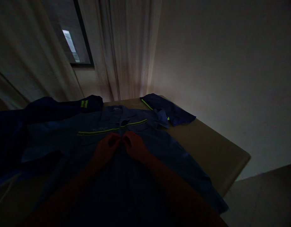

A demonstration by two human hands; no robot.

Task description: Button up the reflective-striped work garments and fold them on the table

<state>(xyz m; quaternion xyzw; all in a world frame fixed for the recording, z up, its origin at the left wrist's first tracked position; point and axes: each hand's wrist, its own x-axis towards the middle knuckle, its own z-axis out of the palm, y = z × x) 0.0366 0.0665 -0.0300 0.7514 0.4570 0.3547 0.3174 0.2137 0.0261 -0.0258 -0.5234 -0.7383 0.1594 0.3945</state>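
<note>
Dim room, curtains [122, 47] drawn beside a sliver of window [72, 44], and a tan desk [213, 148] pushed into the corner by the bare wall. We're looking down at a dark blue work shirt [126, 126] spread flat on that desk, collar pointing away from us, hem running back toward our body, so its long axis lies straight ahead of the hands. Our left hand [106, 149] and right hand [134, 146] meet at the shirt's centre line, just below the bright yellow-green chest stripe [112, 128]. Both sit right on the fabric, fingers curled in and knuckles nearly touching; they look pinched on the front placket, though in this gloom we cannot tell exactly what each fingertip grips. Neither hand is nearer: they're level, side by side. Beyond the right hand, one short sleeve [169, 112] stretches out toward the wall. Off past the left hand, a second dark garment [53, 108] with a small reflective patch lies bunched, touching the shirt's far shoulder.
</note>
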